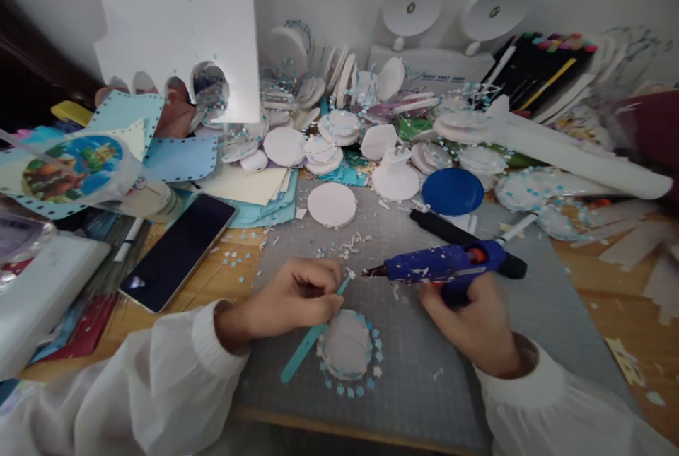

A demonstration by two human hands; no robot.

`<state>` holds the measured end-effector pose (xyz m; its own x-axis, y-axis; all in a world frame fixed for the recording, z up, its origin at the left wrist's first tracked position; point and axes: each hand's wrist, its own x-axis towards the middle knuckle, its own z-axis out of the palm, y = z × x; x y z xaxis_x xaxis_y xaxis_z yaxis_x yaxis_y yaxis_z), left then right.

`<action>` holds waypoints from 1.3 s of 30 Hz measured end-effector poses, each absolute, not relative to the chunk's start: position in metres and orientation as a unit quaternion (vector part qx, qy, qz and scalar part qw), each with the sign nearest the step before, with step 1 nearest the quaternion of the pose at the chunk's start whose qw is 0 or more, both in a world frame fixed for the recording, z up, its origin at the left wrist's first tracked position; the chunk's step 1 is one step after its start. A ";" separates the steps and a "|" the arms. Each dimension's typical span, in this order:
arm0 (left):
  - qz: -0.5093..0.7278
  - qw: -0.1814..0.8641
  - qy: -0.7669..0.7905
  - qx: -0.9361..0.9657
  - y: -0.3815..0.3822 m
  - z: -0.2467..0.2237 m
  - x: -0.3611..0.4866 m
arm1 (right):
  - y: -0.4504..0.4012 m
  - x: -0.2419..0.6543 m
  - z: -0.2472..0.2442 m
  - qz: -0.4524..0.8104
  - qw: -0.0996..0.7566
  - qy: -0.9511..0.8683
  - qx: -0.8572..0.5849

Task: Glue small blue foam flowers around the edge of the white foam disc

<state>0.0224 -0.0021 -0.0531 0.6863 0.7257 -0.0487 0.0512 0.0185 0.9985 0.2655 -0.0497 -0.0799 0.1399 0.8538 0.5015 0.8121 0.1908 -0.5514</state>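
My left hand [297,297] is closed on teal tweezers [303,355], which slant up to the right. A tiny white piece [351,273] sits at their pointed tip. My right hand [472,322] grips the handle of a blue hot glue gun [424,265]. Its dark nozzle points left, a short gap from the white piece. Below the left hand, a round white disc [347,346] lies on the grey cutting mat [414,399]. Small blue and white flowers ring its edge. The tweezers cross over its upper left side.
A phone [177,251] lies at left beside a lidded cup [79,166]. Behind the mat are a plain white disc [332,204], a blue round lid [453,191] and piles of decorated discs. A black-handled tool [445,228] lies behind the glue gun. A two-headed lamp [411,7] stands at the back.
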 end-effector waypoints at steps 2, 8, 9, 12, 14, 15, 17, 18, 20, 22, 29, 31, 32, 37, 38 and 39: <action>0.261 0.650 0.294 0.651 -0.003 -0.054 0.022 | -0.050 0.266 -0.081 0.009 0.398 -0.665 -0.632; 0.254 0.662 0.291 0.642 -0.003 -0.056 0.021 | -0.051 0.267 -0.083 -0.001 0.378 -0.683 -0.625; 0.253 0.663 0.292 0.641 -0.003 -0.056 0.021 | -0.051 0.266 -0.083 -0.002 0.379 -0.683 -0.625; 0.251 0.664 0.293 0.641 -0.004 -0.056 0.020 | -0.051 0.266 -0.084 -0.002 0.377 -0.681 -0.627; 0.253 0.663 0.288 0.643 -0.003 -0.057 0.020 | -0.051 0.267 -0.084 -0.002 0.374 -0.686 -0.624; 0.254 0.662 0.287 0.644 -0.003 -0.057 0.020 | -0.051 0.267 -0.084 -0.003 0.373 -0.688 -0.622; 0.254 0.661 0.285 0.647 -0.003 -0.057 0.020 | -0.052 0.267 -0.084 -0.005 0.367 -0.692 -0.622; 0.253 0.660 0.285 0.647 -0.002 -0.057 0.020 | -0.052 0.267 -0.084 -0.007 0.362 -0.691 -0.626; 0.250 0.661 0.285 0.647 -0.002 -0.058 0.021 | -0.053 0.268 -0.084 -0.012 0.350 -0.688 -0.635; 0.250 0.662 0.286 0.647 -0.002 -0.058 0.021 | -0.053 0.268 -0.084 -0.010 0.338 -0.687 -0.643; 0.251 0.671 0.290 0.635 -0.001 -0.057 0.020 | -0.052 0.277 -0.082 0.003 0.312 -0.672 -0.671; 0.257 0.671 0.292 0.631 -0.001 -0.057 0.019 | -0.054 0.282 -0.078 -0.024 0.314 -0.646 -0.695; 0.263 0.670 0.292 0.629 -0.001 -0.058 0.019 | -0.056 0.286 -0.076 -0.041 0.318 -0.627 -0.710; 0.291 0.677 0.324 0.594 -0.002 -0.063 0.019 | -0.072 0.310 -0.076 -0.020 0.316 -0.593 -0.740; 0.294 0.680 0.333 0.583 -0.002 -0.064 0.019 | -0.076 0.316 -0.078 -0.010 0.311 -0.601 -0.736; 0.297 0.684 0.340 0.573 -0.003 -0.064 0.019 | -0.079 0.320 -0.080 -0.005 0.307 -0.609 -0.731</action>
